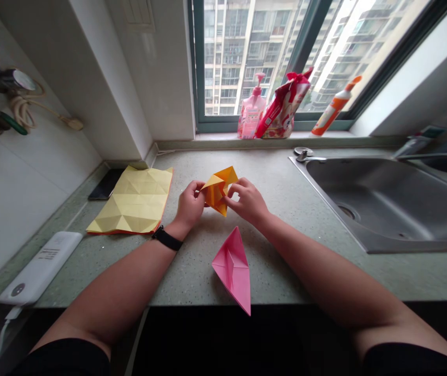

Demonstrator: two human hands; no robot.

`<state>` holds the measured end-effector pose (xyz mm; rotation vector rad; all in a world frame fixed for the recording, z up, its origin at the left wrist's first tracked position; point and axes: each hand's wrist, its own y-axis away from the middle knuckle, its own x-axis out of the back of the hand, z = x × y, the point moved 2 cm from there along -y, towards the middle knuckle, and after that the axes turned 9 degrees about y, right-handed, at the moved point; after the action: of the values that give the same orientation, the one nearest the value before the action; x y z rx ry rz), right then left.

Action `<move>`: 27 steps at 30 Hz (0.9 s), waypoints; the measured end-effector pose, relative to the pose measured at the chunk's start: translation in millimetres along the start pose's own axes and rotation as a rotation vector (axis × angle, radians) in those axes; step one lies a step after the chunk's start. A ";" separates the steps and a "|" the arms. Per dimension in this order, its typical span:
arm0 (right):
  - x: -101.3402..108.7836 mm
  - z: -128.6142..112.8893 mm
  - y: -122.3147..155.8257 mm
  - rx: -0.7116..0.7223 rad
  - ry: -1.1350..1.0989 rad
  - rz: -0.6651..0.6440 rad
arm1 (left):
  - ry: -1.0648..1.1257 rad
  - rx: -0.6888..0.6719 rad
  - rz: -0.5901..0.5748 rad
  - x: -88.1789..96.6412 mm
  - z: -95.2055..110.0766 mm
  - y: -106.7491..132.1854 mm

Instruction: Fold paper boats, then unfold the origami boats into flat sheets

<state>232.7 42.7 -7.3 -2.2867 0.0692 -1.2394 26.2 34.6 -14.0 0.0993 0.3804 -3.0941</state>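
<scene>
A folded piece of orange paper (218, 189), partly opened with flaps sticking up, is held between my two hands over the counter. My left hand (190, 202) grips its left edge, thumb and fingers closed on it. On the other side, my right hand (247, 199) pinches the lower right part between thumb and forefinger. Closer to me, a pink folded-paper boat (234, 266) lies on the counter, its pointed end reaching over the front edge. A stack of creased yellow paper (133, 201) with orange showing beneath lies left of my left hand.
A dark flat phone-like slab (105, 185) lies partly under the yellow paper. At the left edge is a white power bank (43, 266) with a cable. A steel sink (325, 201) occupies the right side. On the windowsill stand a pink pump bottle (251, 112), a red bag (284, 107) and an orange-white bottle (333, 110).
</scene>
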 end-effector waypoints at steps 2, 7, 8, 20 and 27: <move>-2.2 3.4 -0.2 -0.032 -0.020 -0.001 | -0.012 -0.020 -0.012 -1.2 2.0 1.7; -3.1 10.9 -3.5 -0.083 -0.140 0.004 | -0.056 -0.052 0.001 -0.4 5.3 2.5; -2.7 12.3 -4.8 -0.104 -0.187 -0.005 | -0.067 -0.058 0.006 0.4 6.0 2.1; -4.5 2.4 -4.6 -0.435 -1.022 -0.168 | 0.042 0.110 -0.169 -3.3 -4.3 3.1; -2.8 -7.4 -0.3 -0.481 -1.175 -0.253 | -0.143 0.051 -0.262 -6.4 -6.1 6.6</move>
<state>225.2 40.7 -6.1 -3.1442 -0.3889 0.2286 33.1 29.8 -21.1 -0.1861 0.3341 -3.3414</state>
